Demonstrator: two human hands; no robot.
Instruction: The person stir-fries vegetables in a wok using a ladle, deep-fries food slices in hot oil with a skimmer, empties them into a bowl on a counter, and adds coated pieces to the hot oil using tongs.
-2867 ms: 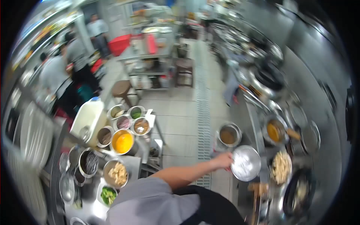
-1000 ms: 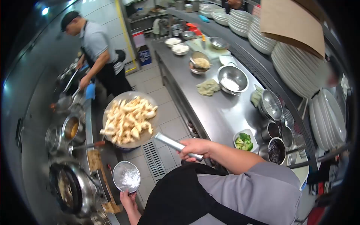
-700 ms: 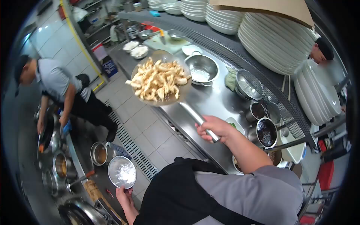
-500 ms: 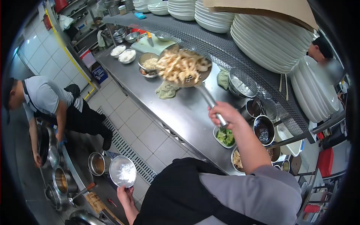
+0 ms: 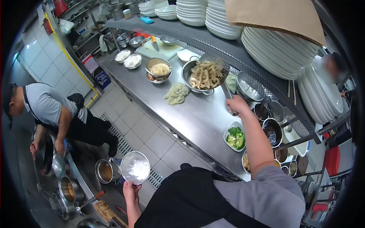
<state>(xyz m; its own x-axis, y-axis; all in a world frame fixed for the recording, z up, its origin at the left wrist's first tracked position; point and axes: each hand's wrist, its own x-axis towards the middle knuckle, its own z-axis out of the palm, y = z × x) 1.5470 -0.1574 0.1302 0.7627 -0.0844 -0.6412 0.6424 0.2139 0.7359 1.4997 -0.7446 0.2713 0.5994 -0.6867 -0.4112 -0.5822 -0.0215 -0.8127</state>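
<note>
My right hand (image 5: 238, 105) is closed round the handle of a perforated skimmer (image 5: 225, 77), tilted over a steel bowl with two loop handles (image 5: 186, 78) on the counter. Pale brown strips that look like sliced mushrooms (image 5: 206, 75) heap in the bowl against the skimmer's edge. Some bowl contents are hidden. Low on the left, my left hand (image 5: 131, 190) grips the rim of a round metal bowl (image 5: 126, 163) with white powder in it. A crumpled green cloth (image 5: 177, 94) lies beside the two-handled bowl.
On the steel counter (image 5: 182, 121) are a broccoli dish (image 5: 235, 137), noodles (image 5: 159, 69), white-filled bowls (image 5: 133, 60) and sauce pots (image 5: 270, 131). Above runs a shelf with stacked plates (image 5: 279, 53). Left, a co-worker (image 5: 53, 110) bends over the stove; pots (image 5: 104, 171) stand near my left hand.
The skimmer has come down and tipped; the strips it carried are now heaped in the two-handled bowl. My left hand still holds the bowl of powder, slightly farther right in view.
</note>
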